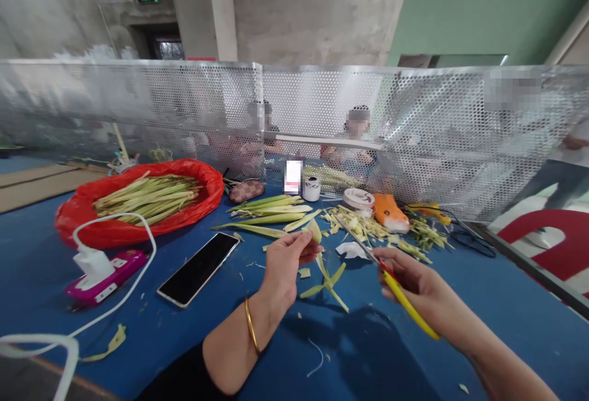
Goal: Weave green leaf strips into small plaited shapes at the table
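Observation:
My left hand [288, 260], with a gold bangle at the wrist, pinches a pale green strip of leaf [315, 231] between thumb and fingers. In my right hand [416, 284] is a pair of scissors [400, 295] with yellow and red handles, the metal blades pointing up and left toward the cuttings. Below the left fingertips, a small star-like piece of joined leaf strips [329, 283] lies on the blue table [257, 333]. Long green leaf stalks [271, 210] are bunched just beyond my left hand. A heap of pale leaf scraps [356, 224] lies beyond the scissors.
At left are a red plastic bag [209, 183] of stalks, a phone [199, 269] and a purple power strip [108, 278] with white cable. Tape [359, 198], an orange packet [389, 210] and a perforated metal screen [317, 97] stand farther back. People sit behind the screen.

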Tool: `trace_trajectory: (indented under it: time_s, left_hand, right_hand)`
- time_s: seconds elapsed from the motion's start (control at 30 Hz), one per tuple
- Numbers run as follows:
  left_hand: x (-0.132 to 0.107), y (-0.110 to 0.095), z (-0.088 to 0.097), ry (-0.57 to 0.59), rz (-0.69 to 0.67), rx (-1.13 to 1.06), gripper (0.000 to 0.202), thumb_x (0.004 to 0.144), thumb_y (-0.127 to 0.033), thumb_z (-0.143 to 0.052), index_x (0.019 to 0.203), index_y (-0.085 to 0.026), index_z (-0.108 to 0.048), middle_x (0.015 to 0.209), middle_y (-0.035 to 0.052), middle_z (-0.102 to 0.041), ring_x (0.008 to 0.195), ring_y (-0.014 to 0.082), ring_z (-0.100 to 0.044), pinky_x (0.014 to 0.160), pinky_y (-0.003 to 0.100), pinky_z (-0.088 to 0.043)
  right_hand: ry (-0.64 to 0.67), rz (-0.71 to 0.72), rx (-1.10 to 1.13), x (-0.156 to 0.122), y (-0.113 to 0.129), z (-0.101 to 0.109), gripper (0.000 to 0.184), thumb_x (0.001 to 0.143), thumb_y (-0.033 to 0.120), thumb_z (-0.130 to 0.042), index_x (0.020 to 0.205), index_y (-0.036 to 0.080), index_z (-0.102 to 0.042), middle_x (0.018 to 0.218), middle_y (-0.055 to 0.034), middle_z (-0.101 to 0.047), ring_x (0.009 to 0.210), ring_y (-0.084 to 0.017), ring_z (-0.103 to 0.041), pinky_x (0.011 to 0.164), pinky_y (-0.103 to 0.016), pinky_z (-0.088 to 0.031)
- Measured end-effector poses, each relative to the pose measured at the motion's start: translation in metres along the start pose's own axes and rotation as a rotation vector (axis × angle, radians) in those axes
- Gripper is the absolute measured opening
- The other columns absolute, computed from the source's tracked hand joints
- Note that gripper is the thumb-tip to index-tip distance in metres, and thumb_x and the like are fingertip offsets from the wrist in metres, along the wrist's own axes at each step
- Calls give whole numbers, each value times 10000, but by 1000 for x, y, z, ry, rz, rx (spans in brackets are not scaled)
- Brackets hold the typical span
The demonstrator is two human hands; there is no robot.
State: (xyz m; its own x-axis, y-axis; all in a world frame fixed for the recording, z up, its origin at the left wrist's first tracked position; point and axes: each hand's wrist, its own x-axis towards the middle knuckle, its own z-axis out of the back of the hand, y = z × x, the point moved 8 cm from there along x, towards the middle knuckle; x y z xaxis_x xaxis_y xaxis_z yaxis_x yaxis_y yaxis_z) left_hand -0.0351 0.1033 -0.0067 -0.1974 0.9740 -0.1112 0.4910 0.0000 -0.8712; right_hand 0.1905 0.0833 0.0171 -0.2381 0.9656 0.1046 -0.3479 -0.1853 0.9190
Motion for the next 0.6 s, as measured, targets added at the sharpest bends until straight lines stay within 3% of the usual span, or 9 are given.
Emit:
trace_trajectory:
  time_s: [0.13,0.27,0.6]
  left_hand:
    - [-1,0,1,-11,1,-1,261,604,-335,-802,728,-120,-720,642,59,-711,605,157,-681,567,223,-515]
    - [-2,4,-2,8,9,15,237,617,-325,-792,725,-127,-722,656,59,-714,604,154,-681,575,227,-516]
    - [-10,11,-12,65,28,128,185,705,-300,-710,760,-127,-749,732,93,-739,617,139,-679,572,196,-488]
  right_hand:
    - [39,-20,-203,-4,2,-11,678,547,297,-772,1193,233,-575,845,9,-623,759,-192,-576,699,-269,-505]
    - [20,5,-342,-4,4,-12,600,595,324,-753,1167,218,-607,948,-19,-660,808,-205,-597,724,-263,-504]
    - [1,86,-398,-4,-1,-20,519,676,377,-721,1160,207,-650,870,-23,-689,728,-190,-613,641,-250,-508]
